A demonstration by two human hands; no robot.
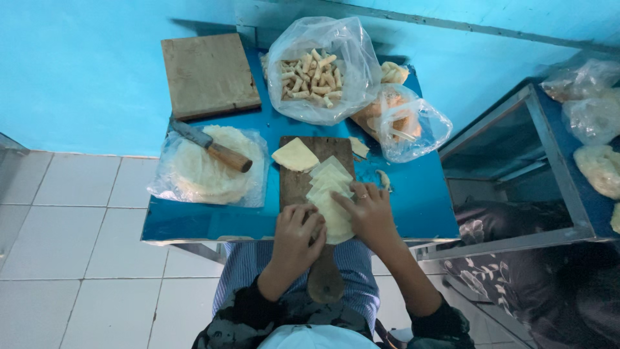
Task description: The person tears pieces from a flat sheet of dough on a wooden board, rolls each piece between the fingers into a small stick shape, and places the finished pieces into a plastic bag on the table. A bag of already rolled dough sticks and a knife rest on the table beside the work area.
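Both hands rest on a row of pale triangular dough wrappers [329,184] laid overlapping along a dark wooden paddle board [294,184]. My left hand [296,234] is curled over the near end of the row, fingers bent down onto a wrapper. My right hand [368,210] lies beside it, fingers spread on the same wrappers. A separate wedge of wrappers [295,155] sits at the board's far end. The board's handle [325,281] sticks out over my lap.
A knife with a wooden handle [213,148] lies on a stack of round wrappers in plastic [206,168]. A square wooden board [208,74], a bag of rolled pieces [316,77] and a smaller bag [407,123] stand behind, on a blue table [420,200]. A metal rack [549,161] is at right.
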